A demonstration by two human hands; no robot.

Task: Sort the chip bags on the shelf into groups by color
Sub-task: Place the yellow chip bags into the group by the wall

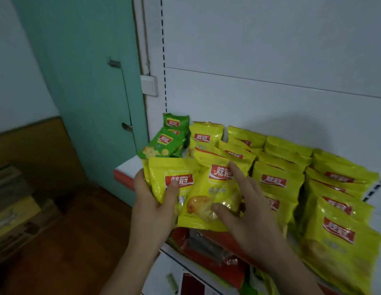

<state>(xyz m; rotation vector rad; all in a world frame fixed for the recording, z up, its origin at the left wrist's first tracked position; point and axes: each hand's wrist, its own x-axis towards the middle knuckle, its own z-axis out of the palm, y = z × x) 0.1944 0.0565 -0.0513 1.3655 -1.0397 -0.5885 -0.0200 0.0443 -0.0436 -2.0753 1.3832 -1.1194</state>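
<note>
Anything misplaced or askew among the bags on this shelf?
Nothing is misplaced by colour: green bags sit grouped at the left end, yellow rows fill the rest. Only the front green one lies tilted.

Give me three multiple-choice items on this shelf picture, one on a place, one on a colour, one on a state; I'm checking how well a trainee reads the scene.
1. Where do the green bags sit?
A. At the shelf's far left, by the back panel
B. At the shelf's far right
C. On the floor

2. What colour are the bags in the long rows to the right?
A. Blue
B. Yellow
C. Purple

3. What is the left hand doing?
A. Hanging idle
B. Pressing the wall switch
C. Gripping a yellow bag, thumb across its front

Answers:
1. A: the green bags stand left of all the yellow ones, against the white panel.
2. B: the rows of bags are yellow with red logos.
3. C: the thumb lies over the held yellow bag, while the right hand rests straight fingers on the neighbouring yellow bag.
</note>
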